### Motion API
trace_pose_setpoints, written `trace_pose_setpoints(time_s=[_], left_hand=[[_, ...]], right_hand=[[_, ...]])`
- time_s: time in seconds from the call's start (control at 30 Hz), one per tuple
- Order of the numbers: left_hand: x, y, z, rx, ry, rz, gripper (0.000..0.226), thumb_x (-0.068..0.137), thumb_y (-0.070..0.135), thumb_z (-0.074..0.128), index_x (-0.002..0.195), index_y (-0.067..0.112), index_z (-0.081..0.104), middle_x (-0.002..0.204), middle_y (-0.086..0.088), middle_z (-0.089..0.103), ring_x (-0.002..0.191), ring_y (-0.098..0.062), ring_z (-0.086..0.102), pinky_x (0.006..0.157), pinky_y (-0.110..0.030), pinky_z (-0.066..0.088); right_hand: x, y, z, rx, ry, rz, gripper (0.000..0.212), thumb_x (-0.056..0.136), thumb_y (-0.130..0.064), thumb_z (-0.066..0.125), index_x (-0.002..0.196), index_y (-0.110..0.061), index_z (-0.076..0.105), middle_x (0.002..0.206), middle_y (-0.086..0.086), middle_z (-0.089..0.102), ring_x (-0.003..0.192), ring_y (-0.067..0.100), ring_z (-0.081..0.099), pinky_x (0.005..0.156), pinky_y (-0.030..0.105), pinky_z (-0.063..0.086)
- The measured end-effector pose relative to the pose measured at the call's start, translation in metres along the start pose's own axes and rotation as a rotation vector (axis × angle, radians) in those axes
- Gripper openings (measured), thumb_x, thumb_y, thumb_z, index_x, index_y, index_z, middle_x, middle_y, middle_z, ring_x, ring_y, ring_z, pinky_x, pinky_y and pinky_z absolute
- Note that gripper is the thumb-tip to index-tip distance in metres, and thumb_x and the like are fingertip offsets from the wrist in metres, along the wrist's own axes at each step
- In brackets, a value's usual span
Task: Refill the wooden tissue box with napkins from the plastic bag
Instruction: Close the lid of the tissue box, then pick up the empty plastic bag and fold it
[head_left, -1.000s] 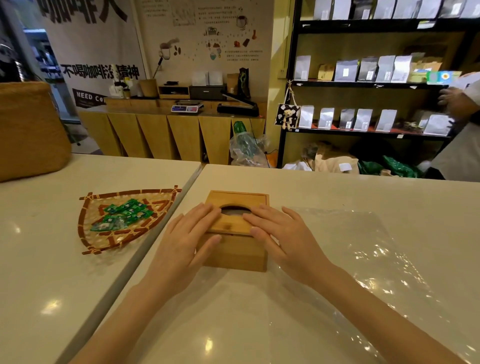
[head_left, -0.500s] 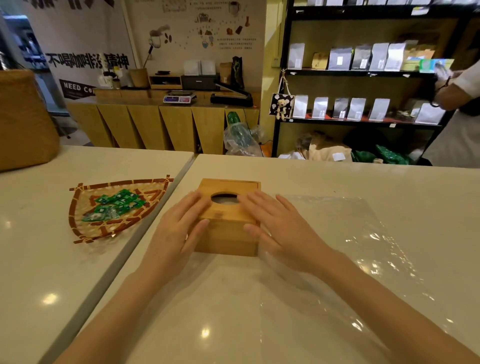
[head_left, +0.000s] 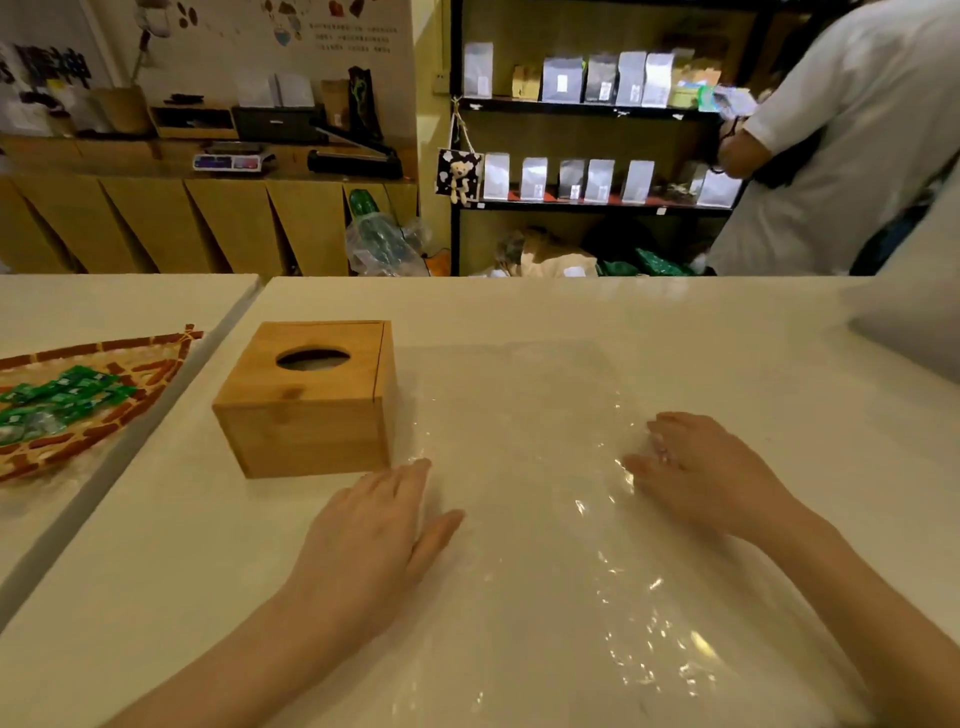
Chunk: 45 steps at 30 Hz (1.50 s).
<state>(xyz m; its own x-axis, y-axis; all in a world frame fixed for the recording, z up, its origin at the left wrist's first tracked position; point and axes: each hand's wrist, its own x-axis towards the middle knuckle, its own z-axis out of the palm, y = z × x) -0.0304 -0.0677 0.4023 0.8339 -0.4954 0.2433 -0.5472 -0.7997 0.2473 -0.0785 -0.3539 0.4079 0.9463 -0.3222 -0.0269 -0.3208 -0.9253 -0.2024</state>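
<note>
Having left the wooden tissue box (head_left: 311, 397), now closed with white showing in its oval hole. Left hand (head_left: 371, 540) and right hand (head_left: 696, 470) flat, empty, fingers spread on the plastic bag (head_left: 545, 519) right of the box. Refill seemingly done; bag clearing probably next.

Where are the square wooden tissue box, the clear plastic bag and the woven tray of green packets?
square wooden tissue box (head_left: 306, 434): head view, front wall.
clear plastic bag (head_left: 524, 415): head view, flat middle.
woven tray of green packets (head_left: 156, 358): head view, right rim.
</note>
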Motion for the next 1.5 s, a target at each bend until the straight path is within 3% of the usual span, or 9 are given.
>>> trace_pose_setpoints(time_s=[0.17, 0.3, 0.4, 0.47, 0.6, 0.77, 1.17, 1.33, 1.5], left_hand=[[0.002, 0.001, 0.019, 0.230, -0.072, 0.046, 0.057, 0.078, 0.055, 0.033, 0.100, 0.015, 0.067, 0.087, -0.002, 0.075, 0.083, -0.020, 0.071, 0.060, -0.029, 0.055], [0.005, 0.011, 0.019, 0.199, -0.092, 0.057, 0.059, 0.076, 0.052, 0.030, 0.108, 0.016, 0.063, 0.105, -0.003, 0.072, 0.101, -0.020, 0.067, 0.072, -0.031, 0.054], [0.008, 0.015, 0.020, -0.003, -0.155, 0.035, 0.075, 0.075, 0.059, 0.013, 0.137, 0.022, 0.034, 0.144, 0.002, 0.041, 0.134, -0.019, 0.035, 0.103, -0.034, 0.035], [0.013, 0.017, 0.016, -0.258, -0.148, -0.023, 0.061, 0.086, 0.052, 0.034, 0.140, 0.025, 0.026, 0.152, 0.003, 0.024, 0.138, -0.016, 0.027, 0.109, -0.031, 0.026], [0.030, 0.022, 0.007, -0.822, -0.008, -0.268, 0.053, 0.085, 0.020, 0.059, 0.133, 0.029, 0.037, 0.146, -0.006, 0.032, 0.110, -0.017, 0.050, 0.087, -0.029, 0.041], [0.033, 0.028, 0.005, -1.229, 0.056, -0.362, 0.049, 0.083, 0.016, 0.061, 0.123, 0.039, 0.044, 0.124, -0.003, 0.056, 0.094, -0.015, 0.063, 0.069, -0.026, 0.047], [0.036, 0.009, 0.001, -1.105, -0.098, -0.255, 0.057, 0.075, -0.011, 0.063, 0.122, 0.021, 0.056, 0.075, 0.007, 0.070, 0.063, 0.001, 0.063, 0.059, -0.011, 0.049], [0.033, 0.010, -0.006, -0.985, -0.200, -0.218, 0.069, 0.060, 0.006, 0.075, 0.117, 0.037, 0.053, 0.091, 0.021, 0.068, 0.056, -0.005, 0.060, 0.068, -0.025, 0.050], [0.034, 0.011, -0.005, -1.045, -0.098, -0.274, 0.051, 0.072, 0.005, 0.073, 0.119, 0.015, 0.058, 0.085, 0.002, 0.073, 0.063, 0.001, 0.065, 0.054, -0.013, 0.052]], right_hand=[[-0.005, 0.014, 0.023, -0.046, 0.012, 0.006, 0.084, 0.071, -0.073, 0.019, 0.111, -0.007, 0.051, 0.131, 0.007, 0.050, 0.131, 0.026, 0.035, 0.105, 0.041, 0.033], [-0.008, 0.008, 0.022, 0.177, 0.123, 0.002, 0.050, 0.076, -0.061, 0.042, 0.092, -0.016, 0.056, 0.101, 0.002, 0.054, 0.116, 0.029, 0.046, 0.092, 0.035, 0.035], [-0.010, 0.007, 0.021, 0.413, 0.183, 0.040, 0.043, 0.079, -0.035, 0.063, 0.116, -0.013, 0.057, 0.110, 0.003, 0.060, 0.114, 0.026, 0.049, 0.089, 0.031, 0.035], [-0.013, 0.006, 0.021, 0.617, 0.235, 0.105, 0.038, 0.081, -0.022, 0.064, 0.117, -0.019, 0.056, 0.108, 0.003, 0.064, 0.105, 0.024, 0.056, 0.086, 0.033, 0.041], [-0.016, 0.008, 0.017, 0.973, 0.296, 0.183, 0.037, 0.081, -0.011, 0.061, 0.116, -0.020, 0.052, 0.078, 0.005, 0.065, 0.069, 0.020, 0.060, 0.066, 0.028, 0.045], [-0.017, 0.017, 0.007, 1.136, 0.338, 0.220, 0.053, 0.080, -0.004, 0.058, 0.124, -0.030, 0.046, 0.081, 0.010, 0.069, 0.074, 0.022, 0.060, 0.073, 0.034, 0.048], [-0.024, 0.027, -0.010, 1.305, 0.277, 0.125, 0.031, 0.082, 0.005, 0.051, 0.087, -0.015, 0.074, 0.056, -0.001, 0.063, 0.058, 0.011, 0.059, 0.063, 0.021, 0.051], [-0.026, 0.028, -0.011, 1.331, 0.228, 0.056, 0.028, 0.081, 0.007, 0.052, 0.090, -0.008, 0.074, 0.058, 0.000, 0.064, 0.061, 0.014, 0.059, 0.062, 0.020, 0.052], [-0.029, 0.027, -0.013, 1.308, 0.188, 0.107, 0.024, 0.077, 0.002, 0.064, 0.088, -0.016, 0.075, 0.063, -0.002, 0.069, 0.058, 0.009, 0.063, 0.057, 0.014, 0.051]])
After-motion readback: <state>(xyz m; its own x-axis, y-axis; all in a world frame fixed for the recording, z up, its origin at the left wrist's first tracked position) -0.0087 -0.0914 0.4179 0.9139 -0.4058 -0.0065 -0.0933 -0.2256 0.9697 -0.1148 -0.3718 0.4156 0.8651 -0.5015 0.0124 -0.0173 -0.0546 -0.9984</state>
